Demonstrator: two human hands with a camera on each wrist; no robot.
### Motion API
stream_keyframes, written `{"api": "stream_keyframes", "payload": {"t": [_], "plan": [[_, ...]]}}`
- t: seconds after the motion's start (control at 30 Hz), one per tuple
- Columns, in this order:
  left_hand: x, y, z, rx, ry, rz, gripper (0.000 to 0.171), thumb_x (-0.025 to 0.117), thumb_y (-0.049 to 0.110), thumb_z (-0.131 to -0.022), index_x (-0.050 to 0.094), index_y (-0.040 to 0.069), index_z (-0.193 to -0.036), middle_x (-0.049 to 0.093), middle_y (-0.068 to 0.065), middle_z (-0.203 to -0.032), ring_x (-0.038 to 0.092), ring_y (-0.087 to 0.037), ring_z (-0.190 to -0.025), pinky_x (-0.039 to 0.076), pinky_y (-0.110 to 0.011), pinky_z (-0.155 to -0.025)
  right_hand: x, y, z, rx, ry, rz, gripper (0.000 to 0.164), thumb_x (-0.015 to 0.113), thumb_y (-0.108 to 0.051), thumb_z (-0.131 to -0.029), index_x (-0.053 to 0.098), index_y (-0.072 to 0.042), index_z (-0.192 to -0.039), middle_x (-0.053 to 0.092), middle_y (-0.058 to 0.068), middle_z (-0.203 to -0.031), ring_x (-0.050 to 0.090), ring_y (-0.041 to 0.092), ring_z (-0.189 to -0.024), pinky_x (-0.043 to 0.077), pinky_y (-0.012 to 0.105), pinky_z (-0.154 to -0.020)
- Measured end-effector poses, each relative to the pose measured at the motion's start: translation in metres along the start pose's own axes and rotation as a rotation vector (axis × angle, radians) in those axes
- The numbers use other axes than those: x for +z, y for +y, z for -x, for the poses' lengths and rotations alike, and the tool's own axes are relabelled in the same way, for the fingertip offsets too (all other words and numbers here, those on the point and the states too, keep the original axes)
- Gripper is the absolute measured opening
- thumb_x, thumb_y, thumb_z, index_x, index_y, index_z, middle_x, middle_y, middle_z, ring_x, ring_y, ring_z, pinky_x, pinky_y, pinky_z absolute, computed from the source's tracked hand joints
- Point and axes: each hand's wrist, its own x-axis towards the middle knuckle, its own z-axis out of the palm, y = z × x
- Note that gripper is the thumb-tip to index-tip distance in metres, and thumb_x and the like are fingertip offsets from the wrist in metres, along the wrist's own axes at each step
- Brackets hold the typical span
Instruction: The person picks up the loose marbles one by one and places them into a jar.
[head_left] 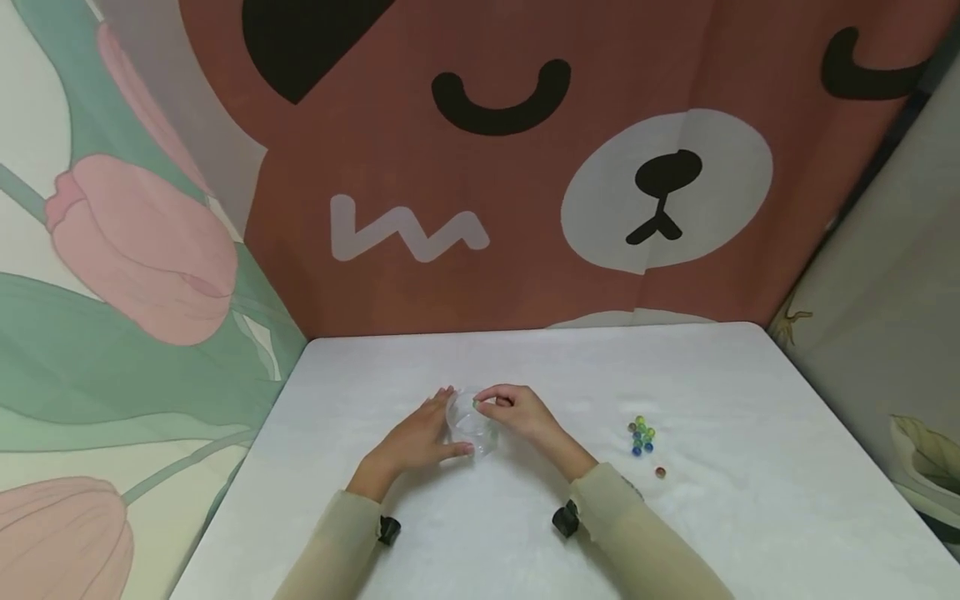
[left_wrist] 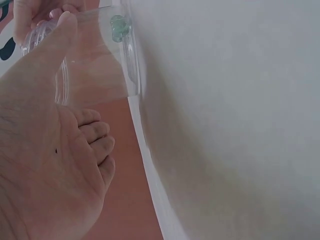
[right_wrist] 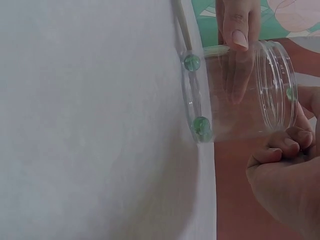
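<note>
A clear plastic jar with a ridged neck stands upright on the white table. My left hand holds it from the left, thumb on the near side and fingers on the far side. At the jar's mouth, my right hand pinches a green marble between thumb and fingertips. The right wrist view shows several green marbles lying at the jar's bottom, against its wall. Behind the clear wall, the left fingers show through the jar.
To the right of the hands lies a loose cluster of yellow-green, blue and brownish marbles. A single reddish-brown marble sits apart, nearer the front. White cloth covers the table, and a bear-printed curtain hangs behind its far edge.
</note>
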Motion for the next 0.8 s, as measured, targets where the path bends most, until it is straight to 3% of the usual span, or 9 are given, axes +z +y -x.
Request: {"api": "stream_keyframes", "payload": {"t": [0.3, 0.8], "plan": [[-0.0011, 0.002, -0.0017, -0.021, -0.011, -0.034, 0.106, 0.065, 0.071, -0.086, 0.026, 0.007, -0.161, 0.024, -0.013, -0.167, 0.02, -0.027, -0.155, 0.026, -0.046, -0.125, 0.0023, -0.0035, -0.0028, 0.024, 0.002, 0.024, 0.019, 0.077, -0.028, -0.091, 0.079, -0.015, -0.104, 0.045, -0.006, -0.065, 0.042, 0.012, -0.069, 0.035, 0.025, -0.061], [0.0004, 0.0008, -0.0037, -0.021, -0.027, -0.048, 0.107, 0.065, 0.071, -0.086, 0.024, 0.008, -0.161, 0.022, -0.012, -0.167, 0.018, -0.026, -0.155, 0.022, -0.044, -0.126, 0.0008, 0.0018, -0.0042, 0.036, -0.024, -0.002, 0.028, 0.074, -0.025, -0.095, 0.075, -0.017, -0.121, 0.039, -0.004, -0.065, 0.038, 0.012, -0.066, 0.03, 0.024, -0.055]]}}
